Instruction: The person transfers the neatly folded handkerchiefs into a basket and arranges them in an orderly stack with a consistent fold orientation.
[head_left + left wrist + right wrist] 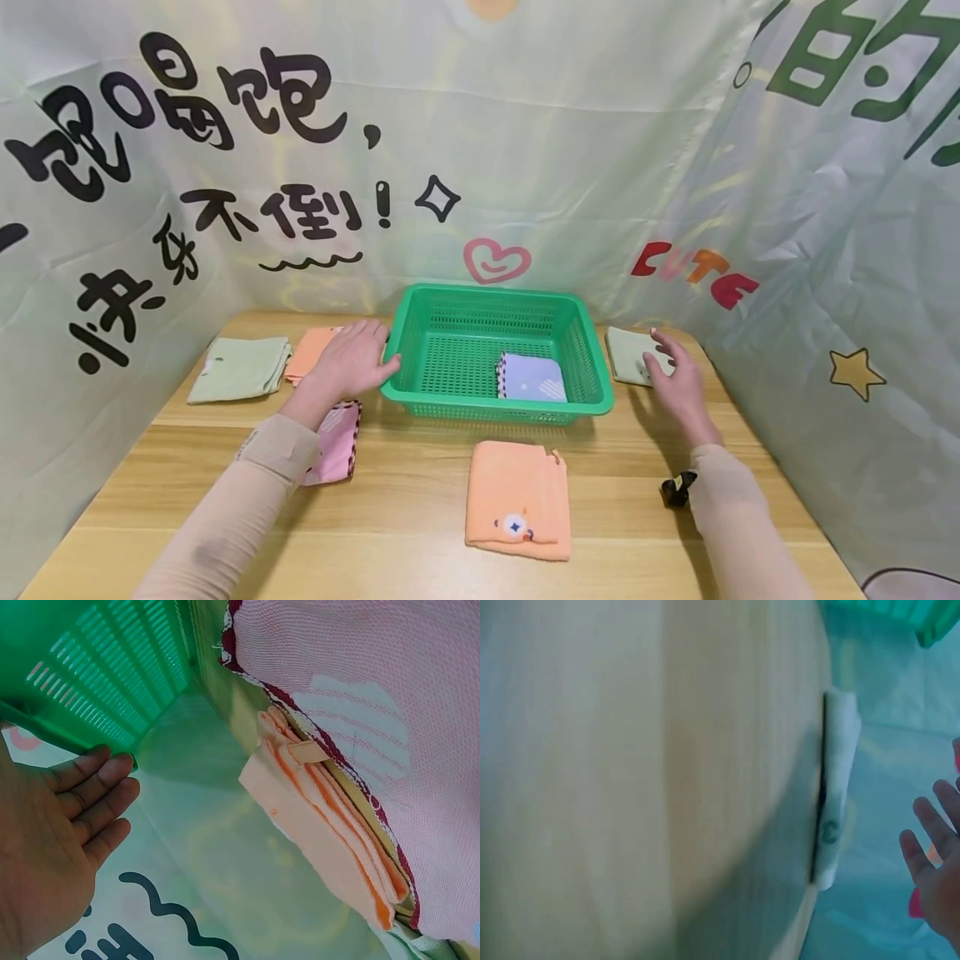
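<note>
My left hand [355,360] is at the left rim of a green plastic basket [495,409], its fingers extended; whether they touch the rim I cannot tell. Behind that hand lies a folded orange towel [307,353], partly hidden. Below the wrist is a pink towel [337,450] with a dark checked edge, partly covered by the sleeve. My right hand [681,387], fingers spread and holding nothing, hovers by a folded pale green towel [627,354] at the basket's right. Inside the basket, toward its front, sits a folded lilac towel [531,377].
A folded orange towel [517,500] with a bear face lies in front of the basket on the wooden table [412,517]. Another pale green towel [238,369] is at the far left. Printed cloth walls [585,167] enclose the table's back and sides.
</note>
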